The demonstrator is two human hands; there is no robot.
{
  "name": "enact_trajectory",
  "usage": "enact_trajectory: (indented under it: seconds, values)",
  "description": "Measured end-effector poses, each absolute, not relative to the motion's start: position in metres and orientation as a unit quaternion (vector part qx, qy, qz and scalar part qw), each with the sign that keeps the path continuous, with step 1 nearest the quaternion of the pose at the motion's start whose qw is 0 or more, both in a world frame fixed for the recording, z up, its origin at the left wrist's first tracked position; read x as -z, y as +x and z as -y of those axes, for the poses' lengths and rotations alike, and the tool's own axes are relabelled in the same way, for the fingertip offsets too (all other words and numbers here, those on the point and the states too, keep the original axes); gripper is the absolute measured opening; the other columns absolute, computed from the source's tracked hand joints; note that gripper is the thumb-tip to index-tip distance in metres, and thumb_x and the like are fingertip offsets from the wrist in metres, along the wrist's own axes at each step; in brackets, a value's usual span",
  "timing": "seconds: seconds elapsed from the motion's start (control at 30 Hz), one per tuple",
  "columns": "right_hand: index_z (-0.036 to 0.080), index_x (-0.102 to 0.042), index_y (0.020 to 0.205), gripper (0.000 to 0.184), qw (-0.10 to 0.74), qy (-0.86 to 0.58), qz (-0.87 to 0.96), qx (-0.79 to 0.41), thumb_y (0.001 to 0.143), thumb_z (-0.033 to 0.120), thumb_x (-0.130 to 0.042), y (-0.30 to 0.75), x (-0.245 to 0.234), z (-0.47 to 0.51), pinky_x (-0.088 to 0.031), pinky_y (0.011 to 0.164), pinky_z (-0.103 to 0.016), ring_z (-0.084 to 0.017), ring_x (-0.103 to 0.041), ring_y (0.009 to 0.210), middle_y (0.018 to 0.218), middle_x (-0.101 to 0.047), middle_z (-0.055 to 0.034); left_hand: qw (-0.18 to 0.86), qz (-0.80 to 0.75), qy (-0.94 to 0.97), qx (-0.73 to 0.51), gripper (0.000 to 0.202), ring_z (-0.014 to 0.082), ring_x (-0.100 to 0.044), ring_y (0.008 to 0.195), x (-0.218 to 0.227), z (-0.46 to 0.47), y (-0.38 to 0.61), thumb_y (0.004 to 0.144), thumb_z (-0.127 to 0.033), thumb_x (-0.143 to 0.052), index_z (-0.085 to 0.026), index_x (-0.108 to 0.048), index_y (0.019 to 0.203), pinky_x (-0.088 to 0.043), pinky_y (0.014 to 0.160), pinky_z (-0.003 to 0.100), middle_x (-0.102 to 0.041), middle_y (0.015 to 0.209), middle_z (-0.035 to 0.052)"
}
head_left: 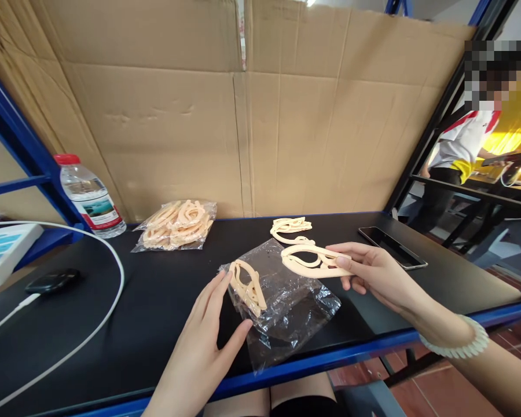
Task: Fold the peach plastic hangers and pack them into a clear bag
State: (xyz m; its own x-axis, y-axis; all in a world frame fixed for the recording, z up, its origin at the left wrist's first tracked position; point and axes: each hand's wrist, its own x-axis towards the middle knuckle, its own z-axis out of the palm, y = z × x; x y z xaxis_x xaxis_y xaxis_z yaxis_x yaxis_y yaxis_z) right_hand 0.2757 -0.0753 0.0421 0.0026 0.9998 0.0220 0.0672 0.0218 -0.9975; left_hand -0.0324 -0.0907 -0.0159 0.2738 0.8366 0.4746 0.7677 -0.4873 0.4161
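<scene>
My right hand (369,272) pinches a cream plastic hair clip (312,260) and holds it level just above the black table. My left hand (208,336) rests near the table's front edge, fingers around the edge of a clear plastic bag (290,307). A second cream clip (247,286) lies in or on that bag, against my left fingertips. More loose clips (290,229) lie on the table behind the held clip. A filled clear bag of clips (178,223) sits further back to the left.
A water bottle (89,197) with a red cap stands at the back left. A white cable (108,260) curves over the table (125,324) to a small black device (52,280). A phone (393,247) lies at the right. Cardboard backs the bench. Another person stands far right.
</scene>
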Motion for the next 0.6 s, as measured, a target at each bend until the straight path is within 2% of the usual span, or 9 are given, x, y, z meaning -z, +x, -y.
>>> enact_trajectory:
  seconds: [0.27,0.43,0.5,0.6]
  values:
    - [0.015,-0.077,0.095,0.039,0.515,-0.503,0.443,-0.535,0.062,0.035,-0.085,0.272,-0.042,0.095,-0.051,0.046,-0.017,-0.007,-0.057,0.054,0.074,-0.069,-0.0053,0.014,-0.43,0.803,-0.412,0.044,0.0256,-0.048,0.125,0.011,0.104,-0.005,0.09,-0.025,-0.055,-0.024,-0.046,0.133,-0.044,0.102,0.041,-0.05,0.134,0.0104]
    - [0.017,-0.076,0.099,0.036,0.497,-0.51,0.415,-0.566,0.068,0.035,-0.082,0.274,-0.035,0.112,-0.06,0.065,-0.021,-0.011,-0.064,0.069,0.094,-0.073,-0.0087,-0.006,-0.397,0.807,-0.437,0.035,0.0251,-0.05,0.116,0.011,0.106,0.009,0.087,-0.015,-0.058,-0.02,-0.055,0.121,-0.045,0.096,0.039,-0.055,0.122,0.011]
    - [0.017,-0.076,0.1,0.035,0.5,-0.508,0.417,-0.564,0.071,0.036,-0.079,0.274,-0.034,0.118,-0.06,0.067,-0.022,-0.013,-0.066,0.075,0.098,-0.074,-0.0098,-0.003,-0.39,0.809,-0.44,0.034,0.0251,-0.052,0.113,0.012,0.106,0.012,0.086,-0.014,-0.058,-0.019,-0.056,0.119,-0.045,0.095,0.039,-0.056,0.119,0.0112]
    - [0.017,-0.075,0.101,0.034,0.504,-0.503,0.446,-0.542,0.072,0.035,-0.078,0.271,-0.035,0.122,-0.059,0.064,-0.022,-0.012,-0.066,0.07,0.097,-0.074,-0.0093,0.017,-0.388,0.807,-0.446,0.034,0.0255,-0.054,0.108,0.011,0.107,0.014,0.085,-0.015,-0.059,-0.019,-0.058,0.119,-0.046,0.093,0.039,-0.059,0.114,0.0105]
